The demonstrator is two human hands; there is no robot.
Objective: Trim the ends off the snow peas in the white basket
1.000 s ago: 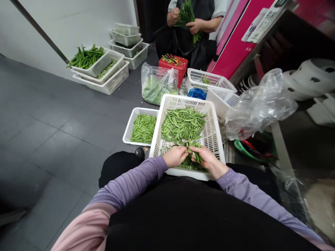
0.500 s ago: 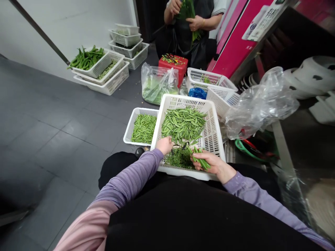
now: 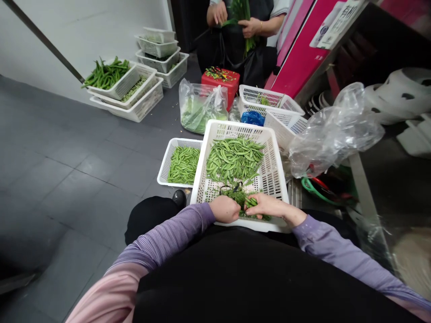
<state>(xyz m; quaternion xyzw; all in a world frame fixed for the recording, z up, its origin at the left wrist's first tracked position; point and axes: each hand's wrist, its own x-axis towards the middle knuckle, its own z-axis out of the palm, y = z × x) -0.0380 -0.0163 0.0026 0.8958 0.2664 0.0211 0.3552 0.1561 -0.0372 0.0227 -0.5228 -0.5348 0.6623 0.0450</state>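
A white slotted basket (image 3: 281, 179) rests at my lap with a heap of flat green pea pods (image 3: 234, 157) in its far half. Over its near half my right hand (image 3: 266, 205) is closed around several pea pods (image 3: 251, 202). My left hand (image 3: 226, 209) is closed right beside it, knuckles up; its fingertips and whatever they pinch are hidden. Beneath both hands lies a pile of green trimmings (image 3: 237, 195), and a dark thin-handled tool, perhaps scissors (image 3: 238, 185), lies at the pile's far side. Left of the basket sits a smaller white basket (image 3: 164, 168) of pods.
Across from me, a person (image 3: 251, 28) holds long green stalks behind a red stool (image 3: 232, 92). Near it are a plastic bag of greens (image 3: 202, 114) and white baskets (image 3: 247, 107). Stacked baskets (image 3: 148, 101) stand by the wall; clear plastic (image 3: 340, 134) lies right.
My left hand has moved right and nearer to me, up against my right hand. The right hand has turned, still holding pods. Across from me, the person's hand has shifted on the stalks.
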